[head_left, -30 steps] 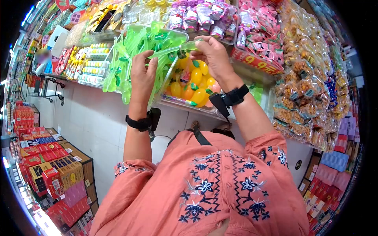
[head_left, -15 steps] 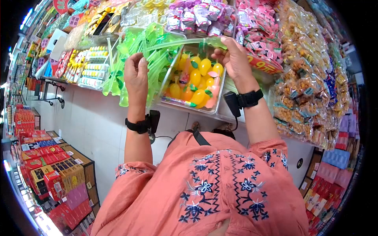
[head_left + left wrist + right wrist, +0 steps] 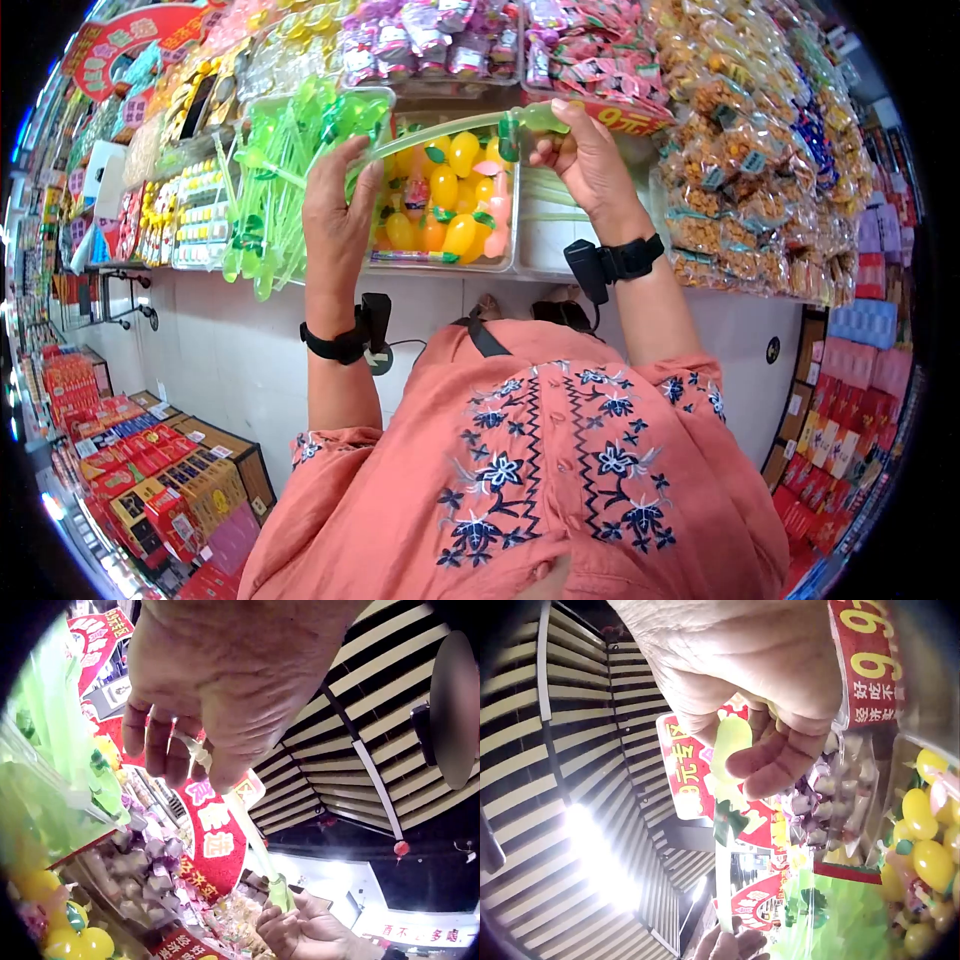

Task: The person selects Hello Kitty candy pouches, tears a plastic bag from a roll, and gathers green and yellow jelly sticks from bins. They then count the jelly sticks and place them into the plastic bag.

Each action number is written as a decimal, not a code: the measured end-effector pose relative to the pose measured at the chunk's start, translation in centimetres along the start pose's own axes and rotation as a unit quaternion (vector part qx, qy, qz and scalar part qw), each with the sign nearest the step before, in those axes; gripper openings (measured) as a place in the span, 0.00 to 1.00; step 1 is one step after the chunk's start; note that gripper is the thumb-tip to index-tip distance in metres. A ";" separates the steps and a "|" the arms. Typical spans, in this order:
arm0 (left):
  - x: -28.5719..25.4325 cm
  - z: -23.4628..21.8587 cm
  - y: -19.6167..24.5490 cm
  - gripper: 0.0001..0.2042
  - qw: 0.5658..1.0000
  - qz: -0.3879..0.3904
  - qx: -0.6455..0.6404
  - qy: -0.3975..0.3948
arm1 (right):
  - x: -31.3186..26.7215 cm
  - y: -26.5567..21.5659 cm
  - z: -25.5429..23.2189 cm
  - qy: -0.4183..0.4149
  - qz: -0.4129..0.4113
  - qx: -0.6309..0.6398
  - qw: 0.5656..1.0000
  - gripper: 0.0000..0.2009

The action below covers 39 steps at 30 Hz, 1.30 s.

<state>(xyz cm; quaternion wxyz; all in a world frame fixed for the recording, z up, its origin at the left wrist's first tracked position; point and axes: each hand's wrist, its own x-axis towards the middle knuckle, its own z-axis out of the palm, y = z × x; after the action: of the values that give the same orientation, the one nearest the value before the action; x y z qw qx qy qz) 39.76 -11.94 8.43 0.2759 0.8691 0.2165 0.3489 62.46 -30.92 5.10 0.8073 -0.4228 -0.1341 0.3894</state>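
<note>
A long translucent green tube (image 3: pixel 430 130) with a bulb at one end and a dark green leaf-like collar (image 3: pixel 509 136) spans between my hands, arching slightly. My left hand (image 3: pixel 335 205) pinches its narrow end between thumb and fingers, as the left wrist view shows. At the bulb (image 3: pixel 733 746), my right hand (image 3: pixel 592 170) grips with thumb and curled fingers. Similar green tubes (image 3: pixel 290 130) are heaped in a bin behind and left of my left hand. Below the held tube sits a clear bin of yellow, mango-shaped pieces (image 3: pixel 460 155).
Purple packets (image 3: pixel 430 40) and pink packets (image 3: pixel 590 60) fill bins at the back. Bagged brown snacks (image 3: pixel 730 200) are piled on the right. A shallow bin (image 3: pixel 550 255) with pale green strips lies under my right forearm. Stacked red boxes (image 3: pixel 110 430) stand lower left.
My right hand has moved rightward, away from the left, and the green tube now stretches farther between them. The head view has shifted, moving the bins leftward in frame.
</note>
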 end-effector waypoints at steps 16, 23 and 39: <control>0.2 5.5 1.4 0.11 0.941 -0.138 -0.153 -0.267 | -3.6 -0.5 -7.6 0.088 0.029 0.018 0.996 0.18; -1.0 11.7 2.7 0.13 0.916 -0.069 -0.138 -0.371 | -6.4 2.0 -13.5 0.180 0.050 0.075 0.979 0.13; -1.6 20.9 2.2 0.12 0.874 -0.034 -0.120 -0.469 | -8.8 3.6 -18.2 0.187 0.017 0.175 0.966 0.09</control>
<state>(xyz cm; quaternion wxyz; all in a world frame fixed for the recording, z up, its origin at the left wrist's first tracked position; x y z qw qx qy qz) 54.35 -21.38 -3.58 0.4588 0.8831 0.0474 -0.0865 64.78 -46.74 -7.77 0.8728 -0.3425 0.0970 0.3339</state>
